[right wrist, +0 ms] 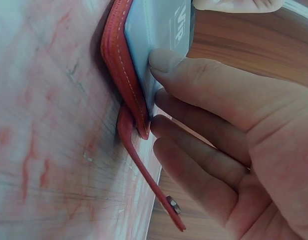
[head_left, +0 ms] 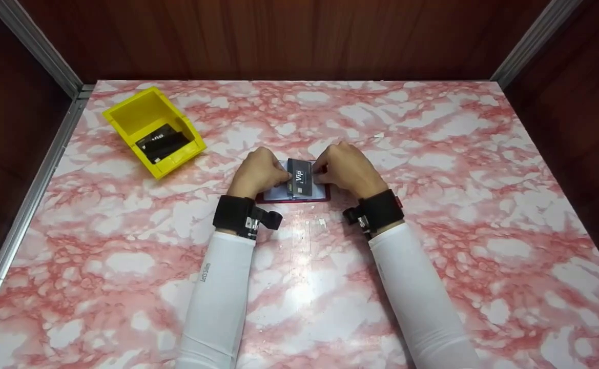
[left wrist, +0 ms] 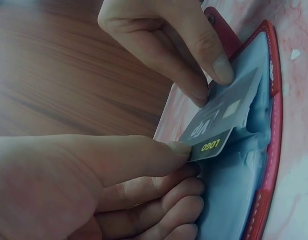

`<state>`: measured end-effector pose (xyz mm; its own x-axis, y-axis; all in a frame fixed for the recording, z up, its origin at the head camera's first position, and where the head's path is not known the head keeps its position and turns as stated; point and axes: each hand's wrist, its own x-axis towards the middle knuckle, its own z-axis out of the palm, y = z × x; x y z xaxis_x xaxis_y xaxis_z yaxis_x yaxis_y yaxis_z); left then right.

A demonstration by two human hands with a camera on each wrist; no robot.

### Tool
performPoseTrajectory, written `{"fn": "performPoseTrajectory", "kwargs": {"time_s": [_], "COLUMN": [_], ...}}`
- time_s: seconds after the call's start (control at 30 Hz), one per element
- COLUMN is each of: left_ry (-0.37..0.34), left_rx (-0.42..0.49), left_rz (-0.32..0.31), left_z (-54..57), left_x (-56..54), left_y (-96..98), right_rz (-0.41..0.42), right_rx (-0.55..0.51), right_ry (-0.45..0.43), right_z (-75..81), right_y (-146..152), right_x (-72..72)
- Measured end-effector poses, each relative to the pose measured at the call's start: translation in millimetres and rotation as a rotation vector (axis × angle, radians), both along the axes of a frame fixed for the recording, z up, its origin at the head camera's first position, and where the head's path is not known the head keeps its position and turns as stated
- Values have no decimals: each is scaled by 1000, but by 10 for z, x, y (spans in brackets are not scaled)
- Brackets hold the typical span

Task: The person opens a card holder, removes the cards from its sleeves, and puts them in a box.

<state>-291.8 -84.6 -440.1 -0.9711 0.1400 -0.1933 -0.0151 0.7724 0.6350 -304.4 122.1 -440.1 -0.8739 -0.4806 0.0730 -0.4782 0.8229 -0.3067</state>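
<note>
A dark grey VIP card (head_left: 303,178) slants over an open red card holder (left wrist: 276,125) with clear plastic sleeves. My left hand (head_left: 259,171) pinches the card at its LOGO end, thumb on top and the other fingers curled below, as the left wrist view shows. Across from it, my right hand (head_left: 348,168) pinches a clear sleeve (right wrist: 144,52) by its edge; the thumb lies flat on the plastic and the fingertips are behind it. Part of the card shows through or along this sleeve. A red strap (right wrist: 153,180) with a metal snap sticks out beside the right fingers.
A yellow bin (head_left: 173,163) stands at the back left of the table, with several dark cards (head_left: 163,143) in it. Wood-patterned panels (head_left: 289,41) close off the back and both sides. The marbled red and white table (head_left: 463,215) surrounds the card holder.
</note>
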Motion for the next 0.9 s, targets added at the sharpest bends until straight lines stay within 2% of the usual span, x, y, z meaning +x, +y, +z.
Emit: {"fn": "performPoseTrajectory", "kwargs": {"time_s": [0.07, 0.17, 0.3, 0.4, 0.53, 0.67, 0.9], "left_ry": [-3, -53, -152, -195, -221, -236, -254], "left_rx": [6, 88, 310, 481, 630, 669, 622], "left_rz": [6, 47, 167, 251, 296, 293, 289], "left_z": [5, 8, -12, -51, -103, -133, -129], "left_x": [-4, -15, -23, -26, -28, -36, -48], "left_y": [-10, -8, 35, 65, 77, 81, 70], "right_rz": [0, 5, 9, 6, -4, -7, 8], "right_rx": [0, -4, -9, -6, -1, -3, -3], "right_ry": [0, -4, -12, -19, -25, -29, -10], "right_z": [2, 4, 4, 5, 8, 6, 5], "right_y": [0, 2, 4, 3, 3, 5, 6], "right_x": [-2, -6, -10, -9, -4, -1, 3]}}
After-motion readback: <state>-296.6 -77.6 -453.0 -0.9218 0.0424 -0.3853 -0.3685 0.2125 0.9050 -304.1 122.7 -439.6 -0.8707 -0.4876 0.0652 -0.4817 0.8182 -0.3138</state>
